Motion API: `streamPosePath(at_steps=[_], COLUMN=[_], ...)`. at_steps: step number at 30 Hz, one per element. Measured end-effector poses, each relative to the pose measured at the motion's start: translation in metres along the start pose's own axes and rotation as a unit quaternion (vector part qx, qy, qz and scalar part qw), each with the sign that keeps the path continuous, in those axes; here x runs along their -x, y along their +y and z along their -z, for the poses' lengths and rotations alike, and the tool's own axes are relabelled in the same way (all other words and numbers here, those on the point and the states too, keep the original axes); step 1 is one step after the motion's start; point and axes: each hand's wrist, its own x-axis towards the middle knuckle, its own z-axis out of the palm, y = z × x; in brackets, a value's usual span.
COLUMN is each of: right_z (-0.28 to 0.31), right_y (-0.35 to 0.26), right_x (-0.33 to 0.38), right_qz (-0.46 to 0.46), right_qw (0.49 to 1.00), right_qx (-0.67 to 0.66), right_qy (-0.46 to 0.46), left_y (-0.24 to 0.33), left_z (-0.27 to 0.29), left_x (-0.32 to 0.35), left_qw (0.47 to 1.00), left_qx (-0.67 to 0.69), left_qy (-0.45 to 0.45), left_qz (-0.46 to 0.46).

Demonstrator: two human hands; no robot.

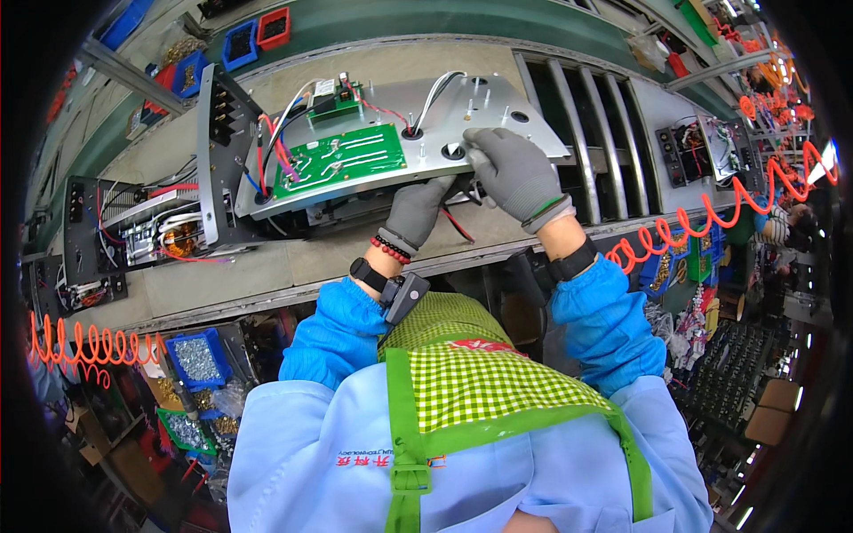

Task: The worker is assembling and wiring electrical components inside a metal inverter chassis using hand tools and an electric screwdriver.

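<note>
A silvery metal plate (444, 107) with upright studs and several round holes lies over a dark chassis on the bench. Fixed to its left part is a green circuit board (355, 158); a smaller green board (336, 108) stands behind it. My left hand (416, 211), in a grey glove, reaches under the plate's near edge, its fingertips mostly hidden. My gloved right hand (518, 173) is closed over the near edge, thumb and bent fingers beside a hole with a small white piece (451, 150) in it. Red and black wires (458, 226) hang below between the hands.
Open chassis units stand to the left (151, 222) and right (706, 151). Metal rollers (586, 133) run right of the plate. Orange coiled hoses (657, 244) cross both sides. Parts bins (197, 360) flank me; blue and red bins (273, 28) sit at the back.
</note>
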Motion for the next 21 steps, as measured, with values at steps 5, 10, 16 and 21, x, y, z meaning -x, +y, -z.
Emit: streamPosePath(at_steps=[5,10,16,21], right_z=[-0.005,-0.008,-0.015,-0.007], right_y=[-0.014,-0.012,0.004,0.006], right_x=[-0.009,-0.028,-0.043,-0.046], right_qz=[0.049,0.02,-0.154,-0.245], right_qw=[0.999,0.996,0.976,0.89], right_qx=[-0.016,-0.053,-0.153,-0.383], right_qy=[-0.012,-0.068,0.0,0.028], left_y=[-0.007,0.002,-0.001,0.013], left_z=[-0.015,-0.021,-0.01,-0.018], left_x=[0.0,-0.009,0.013,0.011], left_qw=[0.998,0.993,0.99,0.997], left_qx=[-0.004,-0.081,0.081,-0.06], left_qy=[0.052,0.082,0.011,-0.033], left_qz=[-0.023,0.034,0.117,-0.026])
